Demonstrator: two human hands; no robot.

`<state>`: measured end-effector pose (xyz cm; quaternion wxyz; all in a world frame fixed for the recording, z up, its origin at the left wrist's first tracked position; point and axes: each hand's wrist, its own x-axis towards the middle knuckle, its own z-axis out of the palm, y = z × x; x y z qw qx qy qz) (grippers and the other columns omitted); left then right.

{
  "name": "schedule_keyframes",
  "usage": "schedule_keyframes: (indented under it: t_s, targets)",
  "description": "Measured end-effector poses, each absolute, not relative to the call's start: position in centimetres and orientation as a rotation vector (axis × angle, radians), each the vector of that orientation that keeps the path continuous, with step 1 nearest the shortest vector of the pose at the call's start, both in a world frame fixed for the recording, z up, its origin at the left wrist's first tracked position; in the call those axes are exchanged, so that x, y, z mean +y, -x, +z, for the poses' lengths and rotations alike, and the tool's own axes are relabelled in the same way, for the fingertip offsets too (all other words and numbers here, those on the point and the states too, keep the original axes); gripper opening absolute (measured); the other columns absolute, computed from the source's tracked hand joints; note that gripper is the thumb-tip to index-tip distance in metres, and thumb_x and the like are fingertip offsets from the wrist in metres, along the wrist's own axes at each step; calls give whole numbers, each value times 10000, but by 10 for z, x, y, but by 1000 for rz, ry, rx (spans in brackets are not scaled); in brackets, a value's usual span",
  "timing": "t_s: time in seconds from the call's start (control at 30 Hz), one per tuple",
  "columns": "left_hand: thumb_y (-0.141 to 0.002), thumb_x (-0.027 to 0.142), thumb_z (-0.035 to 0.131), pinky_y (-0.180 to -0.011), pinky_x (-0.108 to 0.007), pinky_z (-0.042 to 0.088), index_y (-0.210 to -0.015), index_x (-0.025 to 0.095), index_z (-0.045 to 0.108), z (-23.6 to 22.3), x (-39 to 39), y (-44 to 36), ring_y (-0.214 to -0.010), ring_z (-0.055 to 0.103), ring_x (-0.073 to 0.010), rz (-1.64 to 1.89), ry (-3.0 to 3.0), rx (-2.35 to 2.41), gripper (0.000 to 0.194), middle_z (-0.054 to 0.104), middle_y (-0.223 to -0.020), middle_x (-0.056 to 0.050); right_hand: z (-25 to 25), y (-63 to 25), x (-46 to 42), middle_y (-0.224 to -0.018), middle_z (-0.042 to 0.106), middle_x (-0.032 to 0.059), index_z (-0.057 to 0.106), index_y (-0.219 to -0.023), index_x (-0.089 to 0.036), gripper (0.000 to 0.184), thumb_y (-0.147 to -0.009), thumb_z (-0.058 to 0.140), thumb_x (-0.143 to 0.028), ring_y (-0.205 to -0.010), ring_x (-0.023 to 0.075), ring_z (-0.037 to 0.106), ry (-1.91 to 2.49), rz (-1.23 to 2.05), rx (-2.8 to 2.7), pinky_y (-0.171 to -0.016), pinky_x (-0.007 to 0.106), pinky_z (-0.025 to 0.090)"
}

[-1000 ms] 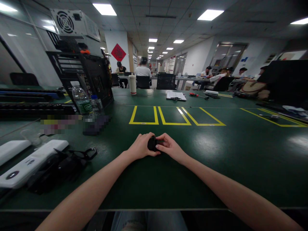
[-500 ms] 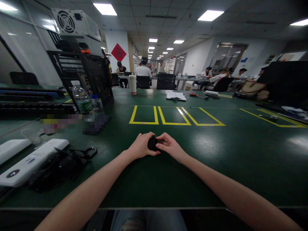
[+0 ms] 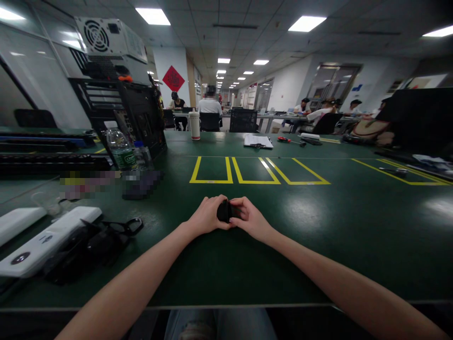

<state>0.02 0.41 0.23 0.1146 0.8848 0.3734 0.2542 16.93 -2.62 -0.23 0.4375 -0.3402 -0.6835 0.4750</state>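
Note:
A small black, rounded object (image 3: 223, 212) is between my two hands, low over the green tabletop (image 3: 226, 264). My left hand (image 3: 208, 213) wraps round its left side, with the thumb below and the fingers above. From the right, my right hand (image 3: 254, 218) pinches its other end with thumb and fingertips. Something dark shows between the right fingers, but I cannot tell whether it is a separate part. Most of the object is hidden by the fingers, so its exact kind is unclear.
Yellow tape frames (image 3: 211, 182) mark the table ahead. To the left lie a white device (image 3: 53, 241), black straps, a water bottle (image 3: 121, 146) and a computer case (image 3: 139, 113). Farther back are a cup (image 3: 194, 125), a clipboard (image 3: 258, 141) and a red screwdriver (image 3: 284, 139).
My right hand's fingers have shifted slightly on the black object, and a dark area now shows between them. My left hand has stayed in place. The view has tilted a little.

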Motion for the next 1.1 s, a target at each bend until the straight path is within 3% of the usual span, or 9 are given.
schedule_keyframes:
  t_s: [0.4,0.6,0.93,1.1]
  targets:
    - [-586,497,599,-721,-325,344,-1006,202,415,4,1,1,-780,509,-196,743,-2573,1080,546,528,-908,-32,0,-172,-26,-986,501,24,445,-893,-201,212,-713,556,-218,-939,168,536,904,1306,-1658,-825,366,440]
    - [-574,489,610,-724,-327,342,-998,201,416,2,3,0,-803,512,-204,758,-2583,1079,548,534,-895,-29,2,-174,-25,-1040,485,44,430,-1030,-202,357,-701,567,-206,-1001,170,491,991,1260,-1715,-895,376,392]
    - [-572,485,614,-725,-334,345,-1000,198,424,3,2,-1,-789,523,-206,758,-2588,1099,549,541,-888,-34,5,-172,-27,-1007,498,26,452,-938,-201,244,-715,551,-208,-937,165,538,902,1299,-1684,-830,366,441]
    - [-578,472,615,-719,-329,344,-1005,199,420,3,2,-1,-804,525,-207,762,-2566,1102,543,545,-894,-31,5,-174,-29,-1096,452,47,415,-1068,-220,399,-699,566,-200,-1016,187,483,975,1209,-1756,-866,394,412]
